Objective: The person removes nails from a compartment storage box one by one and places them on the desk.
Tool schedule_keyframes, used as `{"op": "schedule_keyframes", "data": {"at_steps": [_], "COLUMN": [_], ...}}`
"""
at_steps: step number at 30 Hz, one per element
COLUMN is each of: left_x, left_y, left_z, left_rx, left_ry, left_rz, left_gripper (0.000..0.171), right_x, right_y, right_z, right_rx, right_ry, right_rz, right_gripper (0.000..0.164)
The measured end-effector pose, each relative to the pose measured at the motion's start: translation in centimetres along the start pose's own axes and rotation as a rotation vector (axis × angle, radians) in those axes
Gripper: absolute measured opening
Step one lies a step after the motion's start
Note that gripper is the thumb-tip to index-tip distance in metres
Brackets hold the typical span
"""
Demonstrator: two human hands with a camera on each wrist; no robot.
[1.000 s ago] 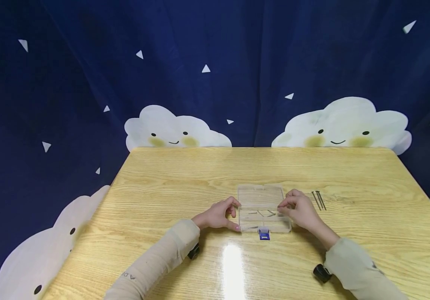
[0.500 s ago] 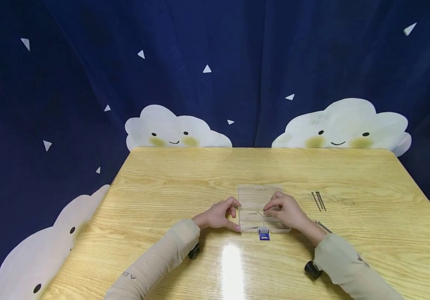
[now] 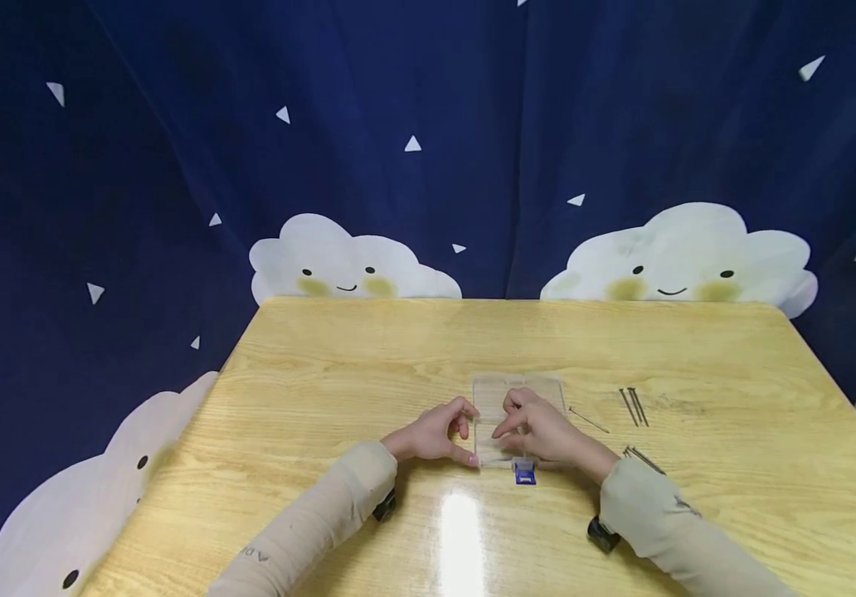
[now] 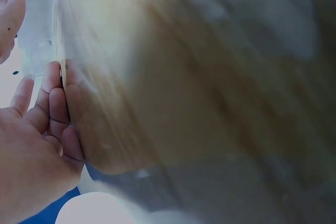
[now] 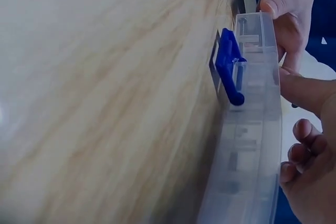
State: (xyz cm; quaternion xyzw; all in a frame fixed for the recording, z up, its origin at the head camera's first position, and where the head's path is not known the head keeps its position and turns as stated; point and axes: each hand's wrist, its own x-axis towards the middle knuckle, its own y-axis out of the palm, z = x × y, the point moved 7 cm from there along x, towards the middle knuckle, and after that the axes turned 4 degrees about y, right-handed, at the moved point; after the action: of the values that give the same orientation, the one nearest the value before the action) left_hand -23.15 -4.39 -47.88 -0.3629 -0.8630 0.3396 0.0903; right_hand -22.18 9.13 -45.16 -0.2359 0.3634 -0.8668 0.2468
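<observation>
A clear plastic compartment box point(image 3: 489, 402) lies with its lid raised back, a blue latch point(image 3: 524, 473) hanging at its front. My left hand point(image 3: 439, 429) grips the left side of the box, thumb at the front corner, a finger farther back. My right hand point(image 3: 543, 429) reaches down over the box, index finger and thumb apart over its left compartments. From the right wrist view, the right thumb point(image 5: 302, 90) passes behind the box wall; what its tip touches is hidden. Small metal pieces inside are mostly covered by that hand.
Right of the box lie several thin nails: a dark group point(image 3: 634, 406), a single nail point(image 3: 588, 419) close to the box corner, and a few more point(image 3: 644, 458) beside the right sleeve. The wooden table point(image 3: 368, 348) backs onto a blue curtain point(image 3: 428, 166).
My right hand has moved left across the box, from its right edge to its left compartments. Nails once covered by that hand and arm now show at right. The left hand stays put.
</observation>
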Motion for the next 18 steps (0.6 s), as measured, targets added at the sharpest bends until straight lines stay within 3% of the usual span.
{"op": "schedule_keyframes", "data": {"at_steps": [7,12,18], "left_x": [-0.2,-0.4,-0.3], "left_y": [0.2,0.2,0.0], "left_z": [0.1,-0.1,-0.2], "left_rx": [-0.015,-0.026,-0.019], "left_ry": [0.002,0.006,0.017], "left_rz": [-0.004,-0.006,-0.009], "left_gripper": [0.058,0.058,0.057], "right_x": [0.1,0.0,0.2], "right_y": [0.8,1.2,1.4], "right_z": [0.6,1.0,1.1], "right_rx": [0.028,-0.027,-0.077], "right_ry": [-0.047,-0.145,-0.172], "right_rz": [0.039,0.017,-0.005], "right_gripper": [0.011,0.009,0.01]}}
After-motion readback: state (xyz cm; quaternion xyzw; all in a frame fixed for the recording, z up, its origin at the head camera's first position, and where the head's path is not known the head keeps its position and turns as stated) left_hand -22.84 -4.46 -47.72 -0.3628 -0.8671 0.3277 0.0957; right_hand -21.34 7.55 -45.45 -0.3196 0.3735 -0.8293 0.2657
